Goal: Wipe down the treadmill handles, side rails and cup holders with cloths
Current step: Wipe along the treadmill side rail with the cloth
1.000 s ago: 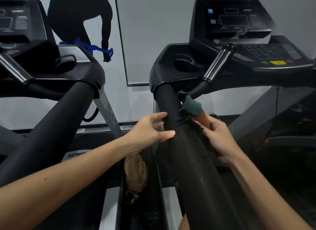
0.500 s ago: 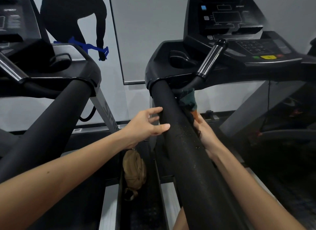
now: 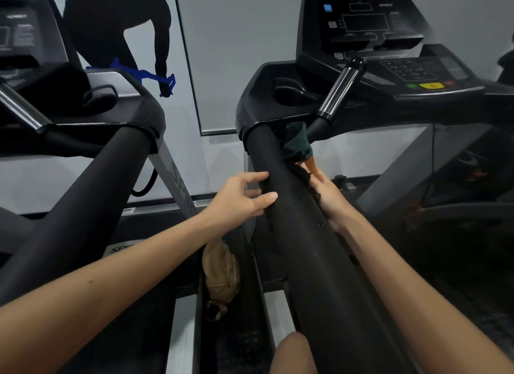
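Note:
The thick black foam side rail point(image 3: 306, 234) of the right treadmill runs up the middle, with small water drops on it. My left hand point(image 3: 239, 198) rests on its left side, thumb on the foam and fingers loosely spread. On the rail's right side, partly hidden behind it, my right hand point(image 3: 331, 195) holds a dark green cloth point(image 3: 297, 144) against the foam. The cloth bunches up near the rail's top collar. Above are a cup holder point(image 3: 289, 91) and a chrome handle point(image 3: 340, 91).
The console point(image 3: 375, 26) with keypad stands at the upper right. A second treadmill's rail point(image 3: 83, 195) slants along the left. A tan bag point(image 3: 221, 273) hangs in the gap between the machines. My knee point(image 3: 292, 354) shows at the bottom edge.
My right hand has slid the green cloth up the rail toward its top collar. The left hand has stayed at about the same place on the rail.

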The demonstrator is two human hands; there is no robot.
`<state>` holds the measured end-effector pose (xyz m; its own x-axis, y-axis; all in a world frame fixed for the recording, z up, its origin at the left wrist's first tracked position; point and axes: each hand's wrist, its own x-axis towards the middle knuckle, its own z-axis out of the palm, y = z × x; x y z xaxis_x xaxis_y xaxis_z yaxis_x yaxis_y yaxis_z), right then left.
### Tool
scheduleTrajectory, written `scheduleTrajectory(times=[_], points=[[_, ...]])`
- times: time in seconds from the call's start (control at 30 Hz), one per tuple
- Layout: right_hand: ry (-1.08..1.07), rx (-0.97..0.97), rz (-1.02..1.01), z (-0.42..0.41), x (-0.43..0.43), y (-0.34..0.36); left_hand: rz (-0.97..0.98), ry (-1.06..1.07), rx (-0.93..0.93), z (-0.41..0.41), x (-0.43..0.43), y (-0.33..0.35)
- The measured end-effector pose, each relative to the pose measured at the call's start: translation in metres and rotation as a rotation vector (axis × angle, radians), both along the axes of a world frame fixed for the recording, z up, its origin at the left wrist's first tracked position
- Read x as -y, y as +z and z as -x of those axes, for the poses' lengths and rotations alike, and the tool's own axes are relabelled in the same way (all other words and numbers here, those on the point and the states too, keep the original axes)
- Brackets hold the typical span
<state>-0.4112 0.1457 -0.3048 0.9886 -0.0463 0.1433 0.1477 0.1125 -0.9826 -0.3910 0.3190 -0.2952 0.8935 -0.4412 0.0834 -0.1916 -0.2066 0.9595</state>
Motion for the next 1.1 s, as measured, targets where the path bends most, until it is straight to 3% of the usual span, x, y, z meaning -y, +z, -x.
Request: scheduleTrajectory(times=[0.23,0.43,0.57,0.7,0.87,1.1], points=[[-0.042,0.062,0.005,0.049,0.019,-0.01,-0.102,-0.041,0.053,-0.002,-0.007,0.012],[0.098,0.159,0.632,0.015,0.015,0.029,-0.04,-0.026,0.086,-0.002,-0.005,0.01],[0.104,0.127,0.619,-0.001,0.009,0.03,-0.024,-0.075,0.066,0.003,-0.006,0.007],[0.138,0.069,0.621,0.034,0.014,0.029,-0.058,-0.112,0.097,0.007,-0.009,0.006],[0.082,0.16,0.525,0.088,0.016,0.029,-0.167,-0.074,0.203,0.008,-0.006,0.006],[-0.031,0.181,0.732,0.068,0.009,0.036,-0.182,-0.066,0.265,0.015,-0.006,0.01]])
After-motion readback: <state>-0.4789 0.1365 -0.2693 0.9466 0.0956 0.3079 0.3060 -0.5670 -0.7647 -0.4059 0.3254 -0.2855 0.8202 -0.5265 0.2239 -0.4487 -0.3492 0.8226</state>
